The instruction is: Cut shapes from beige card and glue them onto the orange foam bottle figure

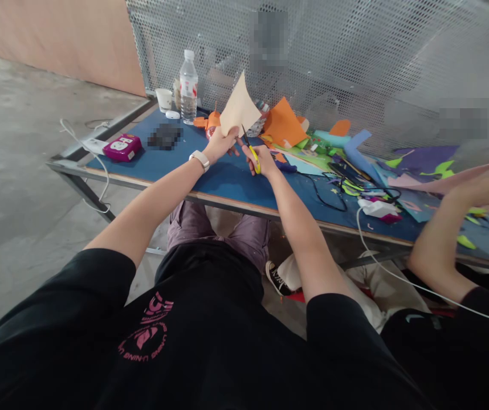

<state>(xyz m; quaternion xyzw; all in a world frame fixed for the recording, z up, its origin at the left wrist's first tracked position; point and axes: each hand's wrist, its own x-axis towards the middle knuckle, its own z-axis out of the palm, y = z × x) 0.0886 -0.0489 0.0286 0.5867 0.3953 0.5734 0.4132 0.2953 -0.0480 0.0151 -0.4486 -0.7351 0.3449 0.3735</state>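
Note:
My left hand [221,145] is closed on the lower edge of a beige sheet [239,108], which it holds upright above the blue table [227,176]. My right hand [261,159] grips yellow-handled scissors [251,149] whose blades point up at the sheet's bottom right edge. A white watch sits on my left wrist. Both hands are close together over the table's near middle.
A water bottle [188,86], a paper cup [164,99] and a magenta box [122,147] stand at the left. Coloured foam scraps, an orange sheet [284,124] and cables lie to the right. Another person's hand [486,185] rests at the right edge. Perforated metal screen behind.

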